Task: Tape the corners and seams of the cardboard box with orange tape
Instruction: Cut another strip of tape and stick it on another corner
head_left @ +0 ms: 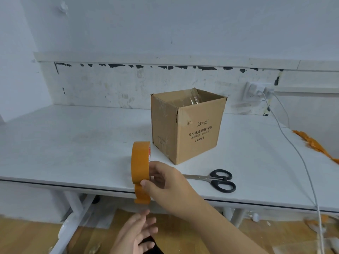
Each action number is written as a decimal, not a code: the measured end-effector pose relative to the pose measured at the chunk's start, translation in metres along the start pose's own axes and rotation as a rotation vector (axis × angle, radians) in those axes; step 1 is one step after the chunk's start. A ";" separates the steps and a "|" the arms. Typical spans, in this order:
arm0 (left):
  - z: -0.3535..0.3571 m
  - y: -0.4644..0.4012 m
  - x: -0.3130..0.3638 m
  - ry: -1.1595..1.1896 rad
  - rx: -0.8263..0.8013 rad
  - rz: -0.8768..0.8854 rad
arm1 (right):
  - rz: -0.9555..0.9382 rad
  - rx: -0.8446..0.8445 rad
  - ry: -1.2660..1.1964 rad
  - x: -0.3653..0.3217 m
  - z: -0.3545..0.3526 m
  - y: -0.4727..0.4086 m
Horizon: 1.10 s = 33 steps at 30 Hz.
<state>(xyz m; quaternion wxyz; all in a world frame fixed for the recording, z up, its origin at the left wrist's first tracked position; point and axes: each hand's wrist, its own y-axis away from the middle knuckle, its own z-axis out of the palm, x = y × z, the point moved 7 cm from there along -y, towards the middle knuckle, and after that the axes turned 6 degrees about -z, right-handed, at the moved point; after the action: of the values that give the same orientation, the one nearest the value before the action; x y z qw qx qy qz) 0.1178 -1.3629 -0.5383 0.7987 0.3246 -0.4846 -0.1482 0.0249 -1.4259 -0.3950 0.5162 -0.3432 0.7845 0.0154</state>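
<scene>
Our right hand (pixel 165 182) pinches the glossy orange tape roll (pixel 140 162), thumb on its rim and fingers inside the core, a short strip hanging down. Our left hand (pixel 135 233) is below, fingers straight, perhaps touching the strip's end. The brown cardboard box (pixel 185 125) stands open behind on the smooth white table (pixel 73 143), beside black-handled scissors (pixel 214 178).

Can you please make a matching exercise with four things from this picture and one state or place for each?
Things:
1. tape roll
2. box
3. scissors
4. left hand

States:
A. lying flat on the table
B. held in the right hand
C. open, below the table edge
D. standing on the table, top open

Pairs: 1-B, 2-D, 3-A, 4-C
</scene>
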 end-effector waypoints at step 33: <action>-0.017 0.014 0.028 0.103 -0.029 0.538 | 0.308 -0.088 0.754 0.021 -0.145 0.069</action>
<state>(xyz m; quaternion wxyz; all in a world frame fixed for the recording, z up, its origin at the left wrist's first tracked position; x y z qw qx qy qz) 0.1456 -1.3616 -0.5155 0.8376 0.1801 -0.5097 0.0790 -0.1344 -1.4396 -0.3673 0.1689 -0.2250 0.9596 -0.0007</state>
